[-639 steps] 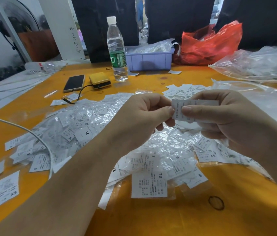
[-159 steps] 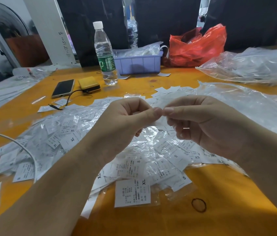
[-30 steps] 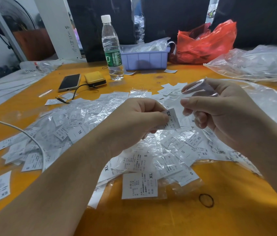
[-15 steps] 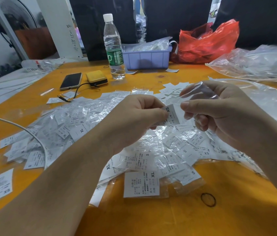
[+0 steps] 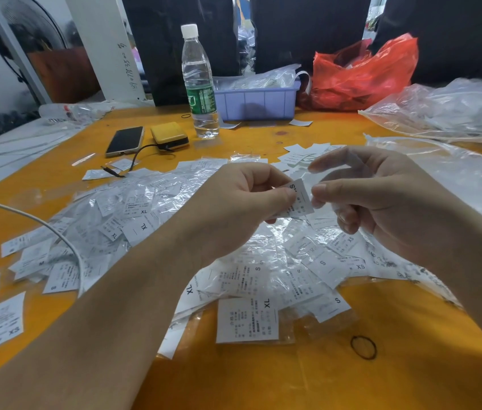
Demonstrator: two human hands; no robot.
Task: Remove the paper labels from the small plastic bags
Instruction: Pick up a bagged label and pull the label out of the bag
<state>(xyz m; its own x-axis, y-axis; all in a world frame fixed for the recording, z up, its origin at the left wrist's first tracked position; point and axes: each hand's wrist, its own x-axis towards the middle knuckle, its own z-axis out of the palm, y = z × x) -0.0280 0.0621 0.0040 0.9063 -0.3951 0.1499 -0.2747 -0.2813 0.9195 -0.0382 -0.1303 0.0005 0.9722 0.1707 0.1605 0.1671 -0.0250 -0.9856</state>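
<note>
1. The left hand [image 5: 239, 202] is pinching a white paper label [image 5: 300, 199] between thumb and curled fingers, its grip clamped on the label's left edge above the bench [image 5: 263, 380].
2. The right hand [image 5: 382, 202] is sitting just beside the label, thumb and forefinger drawn together at its right edge; whether they are gripping a clear bag there, I cannot tell.
3. A heap of small plastic bags [image 5: 234, 261] with labels marked S, XS and XL is lying on the orange bench under both hands.
4. A water bottle [image 5: 200, 84], a phone [image 5: 125, 141], a yellow case [image 5: 169, 136], a lilac tray [image 5: 256, 99] and a red bag [image 5: 364, 75] are standing along the far side.
5. A black rubber band [image 5: 363, 347] is lying near the front.
</note>
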